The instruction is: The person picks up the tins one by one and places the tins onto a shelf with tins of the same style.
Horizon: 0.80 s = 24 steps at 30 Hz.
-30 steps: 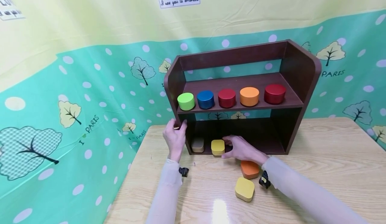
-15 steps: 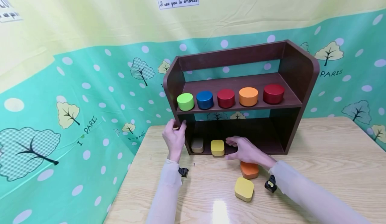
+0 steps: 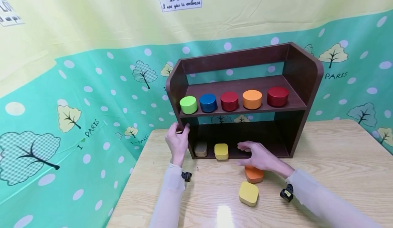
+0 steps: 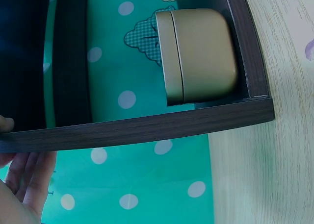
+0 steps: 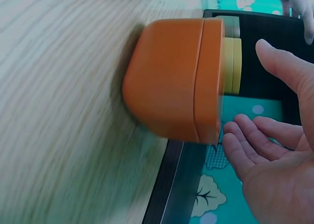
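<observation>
My left hand point(image 3: 177, 142) grips the left side panel of a dark brown two-tier shelf point(image 3: 245, 111); in the left wrist view the thumb lies on one side of the panel point(image 4: 147, 131) and the fingers on the other. Spread and holding nothing, my right hand point(image 3: 261, 155) hovers at the front of the lower tier, above an orange square tin point(image 3: 253, 174) on the table. A yellow square tin point(image 3: 221, 151) stands left of it on the lower tier, beside a beige-gold tin point(image 3: 201, 149) in the left corner. Another yellow tin point(image 3: 248, 194) lies nearer on the table.
Along the upper tier's front edge stand round tins: green point(image 3: 188, 105), blue point(image 3: 208, 103), dark red point(image 3: 229, 101), orange point(image 3: 252, 99) and another dark red point(image 3: 277, 96). The wooden table point(image 3: 337, 160) meets a patterned curtain point(image 3: 107, 95) behind and to the left.
My right hand has let go of the yellow tin on the lower tier and moved right, away from it. The left hand stays on the side panel.
</observation>
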{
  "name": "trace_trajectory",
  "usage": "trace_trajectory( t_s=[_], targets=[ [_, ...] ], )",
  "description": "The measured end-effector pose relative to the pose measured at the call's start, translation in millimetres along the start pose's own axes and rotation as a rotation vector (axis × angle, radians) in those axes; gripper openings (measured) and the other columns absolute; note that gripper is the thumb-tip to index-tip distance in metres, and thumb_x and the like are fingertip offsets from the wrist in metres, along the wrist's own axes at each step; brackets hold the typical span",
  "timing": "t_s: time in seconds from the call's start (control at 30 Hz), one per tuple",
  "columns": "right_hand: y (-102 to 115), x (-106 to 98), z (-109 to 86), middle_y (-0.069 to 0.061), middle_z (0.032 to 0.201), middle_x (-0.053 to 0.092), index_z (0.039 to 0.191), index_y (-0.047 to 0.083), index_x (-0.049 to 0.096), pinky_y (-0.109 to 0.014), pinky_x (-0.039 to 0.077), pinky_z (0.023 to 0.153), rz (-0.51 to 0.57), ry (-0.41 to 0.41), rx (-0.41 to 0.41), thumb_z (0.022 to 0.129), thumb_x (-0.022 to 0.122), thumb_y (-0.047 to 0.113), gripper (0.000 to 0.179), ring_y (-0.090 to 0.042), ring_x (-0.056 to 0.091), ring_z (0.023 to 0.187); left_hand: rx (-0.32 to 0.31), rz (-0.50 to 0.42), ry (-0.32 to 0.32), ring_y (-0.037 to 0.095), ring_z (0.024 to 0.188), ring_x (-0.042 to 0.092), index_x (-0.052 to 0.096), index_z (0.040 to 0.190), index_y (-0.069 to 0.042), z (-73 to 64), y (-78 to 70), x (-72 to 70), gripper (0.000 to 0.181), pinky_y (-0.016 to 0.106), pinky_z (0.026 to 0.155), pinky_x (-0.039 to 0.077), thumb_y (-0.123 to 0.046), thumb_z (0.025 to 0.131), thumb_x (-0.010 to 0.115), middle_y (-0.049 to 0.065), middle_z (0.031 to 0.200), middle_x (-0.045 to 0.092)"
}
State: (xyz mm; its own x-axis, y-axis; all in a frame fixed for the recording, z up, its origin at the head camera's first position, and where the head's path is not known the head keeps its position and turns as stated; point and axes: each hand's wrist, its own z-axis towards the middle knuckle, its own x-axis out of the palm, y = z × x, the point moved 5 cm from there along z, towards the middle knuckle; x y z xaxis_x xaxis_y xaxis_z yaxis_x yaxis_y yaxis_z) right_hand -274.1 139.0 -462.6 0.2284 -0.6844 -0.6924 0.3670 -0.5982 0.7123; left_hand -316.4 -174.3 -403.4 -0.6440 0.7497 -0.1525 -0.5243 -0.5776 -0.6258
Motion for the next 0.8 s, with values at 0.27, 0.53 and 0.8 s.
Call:
trace_trajectory(
  t_s=[0.27,0.53,0.8],
  targets=[
    [-9.8,-6.7,-10.9,-0.024,0.139,0.072,0.144,-0.008,0.062,-0.062,0.055,0.11,-0.004,-0.011,0.024,0.088,0.091,0.027,0.072,-0.045,0.069,0.127,0.005,-0.003,0.0,0.038,0.073,0.07,0.069,0.081,0.001,0.1,0.7,0.4,0.018,0.052,0.069,0.054,-0.009,0.091,0.081,0.018,0.076,0.072],
    [-16.7,-10.3,-20.3,-0.022,0.139,0.073,0.144,-0.007,0.062,-0.062,0.056,0.109,-0.009,0.002,0.023,0.087,0.092,0.03,0.074,-0.045,0.069,0.128,0.006,0.0,0.004,0.038,0.072,0.069,0.069,0.081,0.001,0.0,-0.5,0.4,0.019,0.053,0.07,0.053,-0.009,0.091,0.081,0.018,0.076,0.072],
    [-21.8,-13.4,-30.3,-0.02,0.14,0.073,0.146,-0.005,0.061,-0.064,0.054,0.11,-0.03,0.049,0.027,0.085,0.094,0.037,0.081,-0.044,0.067,0.129,0.011,0.005,0.006,0.037,0.072,0.07,0.07,0.082,0.001,-0.3,-0.6,0.4,0.017,0.051,0.069,0.054,-0.008,0.091,0.082,0.018,0.076,0.073]
  ],
)
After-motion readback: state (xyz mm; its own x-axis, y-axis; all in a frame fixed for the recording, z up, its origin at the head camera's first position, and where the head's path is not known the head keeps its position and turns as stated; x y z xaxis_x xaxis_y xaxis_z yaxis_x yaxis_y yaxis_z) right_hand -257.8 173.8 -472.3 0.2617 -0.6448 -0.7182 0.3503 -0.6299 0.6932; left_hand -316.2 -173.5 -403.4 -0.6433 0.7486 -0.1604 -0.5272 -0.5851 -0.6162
